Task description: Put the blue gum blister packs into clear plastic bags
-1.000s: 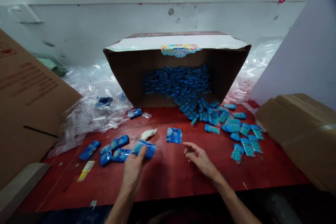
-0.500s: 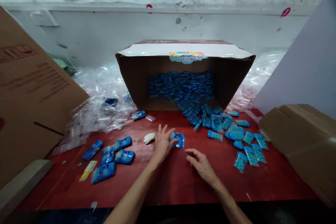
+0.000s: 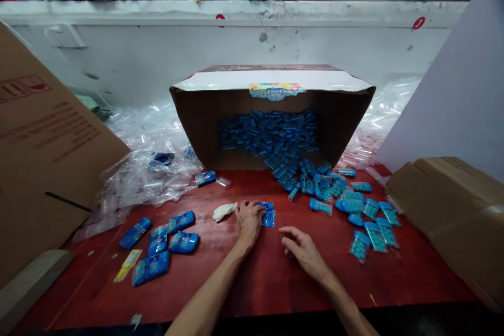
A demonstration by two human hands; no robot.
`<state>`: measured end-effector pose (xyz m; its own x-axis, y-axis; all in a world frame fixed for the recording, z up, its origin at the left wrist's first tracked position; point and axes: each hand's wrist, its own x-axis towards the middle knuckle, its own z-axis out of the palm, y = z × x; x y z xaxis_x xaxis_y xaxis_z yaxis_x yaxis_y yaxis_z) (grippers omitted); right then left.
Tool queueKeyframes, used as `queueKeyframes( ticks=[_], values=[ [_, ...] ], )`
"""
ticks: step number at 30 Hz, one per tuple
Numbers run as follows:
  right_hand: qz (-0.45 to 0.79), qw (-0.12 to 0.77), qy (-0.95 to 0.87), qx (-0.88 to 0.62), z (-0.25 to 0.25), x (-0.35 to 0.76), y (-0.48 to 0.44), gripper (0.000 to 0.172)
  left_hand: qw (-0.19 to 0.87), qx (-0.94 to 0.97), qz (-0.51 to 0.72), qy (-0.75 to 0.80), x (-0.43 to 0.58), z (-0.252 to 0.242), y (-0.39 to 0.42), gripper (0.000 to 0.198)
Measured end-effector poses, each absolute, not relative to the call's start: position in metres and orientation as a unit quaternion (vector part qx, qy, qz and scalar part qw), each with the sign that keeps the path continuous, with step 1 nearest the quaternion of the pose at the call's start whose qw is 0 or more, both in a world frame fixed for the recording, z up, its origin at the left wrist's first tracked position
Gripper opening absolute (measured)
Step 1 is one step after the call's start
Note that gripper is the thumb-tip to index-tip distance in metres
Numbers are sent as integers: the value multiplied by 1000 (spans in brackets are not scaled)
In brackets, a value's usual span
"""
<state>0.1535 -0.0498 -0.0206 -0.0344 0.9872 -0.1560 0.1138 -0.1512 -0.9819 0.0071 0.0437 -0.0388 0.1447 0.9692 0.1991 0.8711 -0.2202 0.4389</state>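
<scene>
A flat, shiny blue packet [image 3: 269, 218] lies on the red table in front of me. My left hand [image 3: 250, 218] comes down over its left end, the fingers bent and drawn together on it, so that part of the packet is hidden. My right hand [image 3: 302, 252] hovers lower and to the right, apart from the packet; its fingers are loosely curved, thumb and forefinger parted, nothing between them. Just left of my left hand is a crumpled white scrap [image 3: 224, 212]. Farther left lie several filled blue pouches [image 3: 184, 242].
An open carton [image 3: 189, 131] on its side spills small blue-and-teal packs [image 3: 321, 186] rightward. Clear plastic bags [image 3: 142, 168] heap behind at left. Cardboard boxes [image 3: 47, 131] flank the left, and another brown box [image 3: 444, 210] stands right. A yellow-and-white strip [image 3: 128, 265] lies front left.
My left hand's spread fingers have bent and drawn together over the blue packet's left end. My right hand keeps nearly the same pose. The whole view has shifted slightly.
</scene>
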Motion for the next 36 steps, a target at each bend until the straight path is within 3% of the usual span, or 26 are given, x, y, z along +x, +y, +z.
queueKeyframes(
  ticks=[7, 12, 15, 19, 21, 23, 26, 30, 36],
  values=[
    [385, 479, -555, -560, -19, 147, -14, 25, 49, 760, 267, 591, 5, -30, 31, 18],
    [502, 513, -414, -560, -28, 133, 10, 35, 85, 759, 338, 549, 4, -24, 15, 18],
    [546, 513, -394, -533, -27, 128, 11, 38, 213, 714, 413, 523, 6, -22, 9, 15],
    [567, 573, -347, -480, -18, 129, 2, 47, 483, 469, 482, 561, 10, -21, 5, 46],
    [580, 596, -320, -454, -17, 127, -3, 50, 596, 383, 454, 540, 11, -22, 4, 44],
    [582, 597, -318, -452, -21, 125, -6, 50, 641, 349, 447, 518, 12, -24, 3, 38],
    [509, 567, -389, -517, -31, 121, -5, 42, 633, 322, 471, 523, 14, -28, 2, 33],
    [385, 461, -483, -637, -43, 124, 3, 28, 656, 301, 455, 522, 16, -28, -1, 33],
    [324, 359, -522, -702, -40, 127, 18, 23, 688, 281, 422, 520, -2, -27, -9, 29]
  ],
)
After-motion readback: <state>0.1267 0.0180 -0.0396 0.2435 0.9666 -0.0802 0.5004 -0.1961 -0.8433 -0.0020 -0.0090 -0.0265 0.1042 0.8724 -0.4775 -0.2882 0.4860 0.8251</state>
